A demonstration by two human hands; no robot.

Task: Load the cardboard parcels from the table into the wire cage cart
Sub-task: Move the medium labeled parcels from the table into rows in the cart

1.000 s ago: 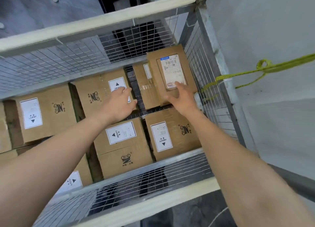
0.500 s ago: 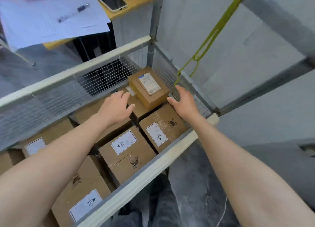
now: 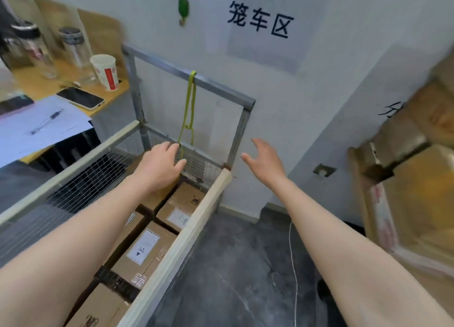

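Cardboard parcels (image 3: 145, 248), at least four, two showing white labels too blurred to read, lie packed in the wire cage cart (image 3: 196, 228) below a wall sign (image 3: 260, 21) reading "笼车区". Both hands are empty, fingers loosely spread: the left hand (image 3: 159, 164) over the cart's far corner beside a green cord (image 3: 190, 105), the right hand (image 3: 265, 162) in the air outside its padded rail. One paper cup (image 3: 105, 72), one phone (image 3: 79, 97), one pen (image 3: 46, 121) and two glass bottles (image 3: 73, 46) sit on the table (image 3: 34, 84) at left.
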